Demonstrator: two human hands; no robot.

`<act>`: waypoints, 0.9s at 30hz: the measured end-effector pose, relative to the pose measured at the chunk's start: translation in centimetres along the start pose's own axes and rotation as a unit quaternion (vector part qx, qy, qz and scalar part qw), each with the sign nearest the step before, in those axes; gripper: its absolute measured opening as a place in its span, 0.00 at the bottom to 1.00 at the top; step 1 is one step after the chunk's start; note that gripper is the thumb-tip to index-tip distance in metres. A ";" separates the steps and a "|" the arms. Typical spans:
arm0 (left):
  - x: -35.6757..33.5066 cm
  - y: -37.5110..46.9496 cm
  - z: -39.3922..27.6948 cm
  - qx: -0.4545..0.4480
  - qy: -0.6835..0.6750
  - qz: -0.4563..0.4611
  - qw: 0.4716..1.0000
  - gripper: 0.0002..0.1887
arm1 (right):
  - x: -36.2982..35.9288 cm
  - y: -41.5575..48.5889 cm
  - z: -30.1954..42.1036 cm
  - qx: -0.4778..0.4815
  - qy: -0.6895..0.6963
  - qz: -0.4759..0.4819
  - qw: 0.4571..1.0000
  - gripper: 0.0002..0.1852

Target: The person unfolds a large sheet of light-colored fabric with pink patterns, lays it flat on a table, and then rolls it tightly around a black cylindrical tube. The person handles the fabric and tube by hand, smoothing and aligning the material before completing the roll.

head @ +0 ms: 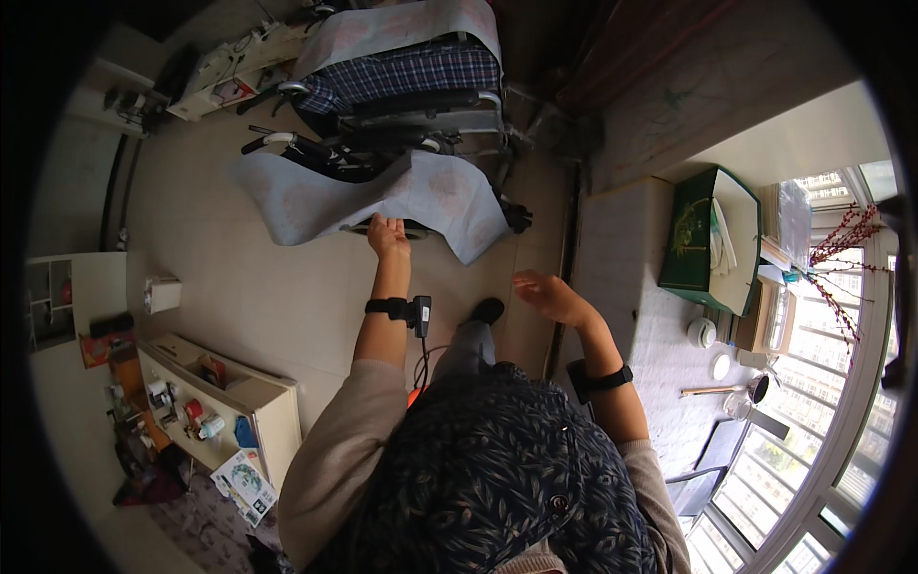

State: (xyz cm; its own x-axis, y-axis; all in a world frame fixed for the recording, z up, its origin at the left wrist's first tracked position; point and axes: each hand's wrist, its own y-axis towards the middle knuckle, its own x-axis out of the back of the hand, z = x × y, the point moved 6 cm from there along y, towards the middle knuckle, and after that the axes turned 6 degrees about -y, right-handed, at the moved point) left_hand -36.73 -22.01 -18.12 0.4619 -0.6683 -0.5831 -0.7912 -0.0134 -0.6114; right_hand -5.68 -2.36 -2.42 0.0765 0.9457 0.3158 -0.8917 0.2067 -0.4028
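A pale blue-grey sheet [437, 190] with faded reddish round prints drapes over the near side of a wheelchair frame [344, 154]. My left hand [389, 235] is at the sheet's near edge, its fingertips closed on the cloth and partly hidden by it. Just behind that hand, a curved piece of the wheel [416, 234] shows under the lifted edge. My right hand [549, 298] hangs in the air to the right of the sheet, holding nothing, fingers extended. Beyond the sheet are a black armrest [409, 104] and blue plaid fabric [423, 72].
A second printed sheet [401, 29] lies over the far side. To the right, a cloth-covered table [609, 251] carries a green box [688, 244], a white lidded jar [701, 333] and a glass [736, 405]. A cream cabinet [276, 409] and a small bin [163, 294] stand left.
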 end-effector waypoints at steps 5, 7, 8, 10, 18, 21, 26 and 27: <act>-5.5 -11.7 -2.2 0.018 0.098 0.190 0.977 0.09 | 1.3 -1.0 2.2 0.066 -0.080 0.028 0.994 0.20; -7.5 -18.5 -2.9 0.015 0.103 0.301 0.948 0.15 | 3.1 -1.5 3.1 0.088 -0.068 -0.046 0.993 0.24; -7.8 -21.3 -3.4 0.039 0.142 0.308 0.940 0.16 | 4.5 -2.0 3.4 0.085 -0.030 -0.130 0.987 0.26; -8.9 -26.6 -4.6 0.075 0.206 0.360 0.907 0.20 | 7.1 -3.6 4.2 0.116 0.036 -0.263 0.957 0.32; -13.1 -39.8 -9.6 0.107 0.277 0.502 0.813 0.20 | 11.2 -12.6 3.3 0.091 0.208 -0.217 0.949 0.32; -13.1 -42.9 -9.7 0.082 0.262 0.532 0.801 0.20 | 10.1 -17.9 3.5 0.149 0.339 -0.145 0.918 0.22; -9.6 -47.9 -7.7 0.164 0.236 0.566 0.773 0.28 | 10.0 -26.7 3.8 0.237 0.451 -0.207 0.835 0.12; -8.5 -48.8 -7.5 0.143 0.270 0.557 0.772 0.28 | 9.9 -28.2 3.9 0.244 0.443 -0.224 0.833 0.12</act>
State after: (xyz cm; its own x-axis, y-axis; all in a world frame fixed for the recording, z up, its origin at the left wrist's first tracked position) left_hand -5.05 -21.31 20.66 -0.7369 -0.3600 -0.5722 -0.4207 0.9068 -0.0287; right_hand 18.45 0.17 15.39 0.5570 0.6595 -0.5048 -0.7436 0.6667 0.0504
